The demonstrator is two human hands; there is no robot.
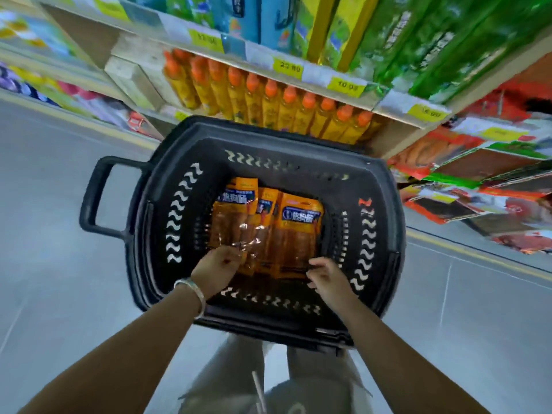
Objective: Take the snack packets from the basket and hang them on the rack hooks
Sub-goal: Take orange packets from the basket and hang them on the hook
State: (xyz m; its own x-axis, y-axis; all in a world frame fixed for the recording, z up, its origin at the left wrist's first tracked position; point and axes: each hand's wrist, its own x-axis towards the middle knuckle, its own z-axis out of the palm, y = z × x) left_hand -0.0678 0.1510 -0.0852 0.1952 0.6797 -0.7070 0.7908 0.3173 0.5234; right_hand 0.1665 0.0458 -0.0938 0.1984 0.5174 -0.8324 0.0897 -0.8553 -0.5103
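Note:
A black plastic basket (161,222) stands on the floor in front of me. Inside lie several orange snack packets (298,231) with clear windows, fanned side by side. My left hand (215,271), with a silver bracelet on the wrist, reaches into the basket and its fingers are on the lower edge of the leftmost packet (236,225); the grip is blurred. My right hand (327,279) hovers with curled fingers at the bottom edge of the right packet, thumb and fingers close to it. The rack with hanging packets (478,186) is at the right.
A wooden shelf unit (385,100) stands behind the basket, with a row of orange-capped yellow bottles (286,109) and green and blue boxes above. The basket's handle (95,195) sticks out left. Grey tiled floor lies on both sides. My legs are below the basket.

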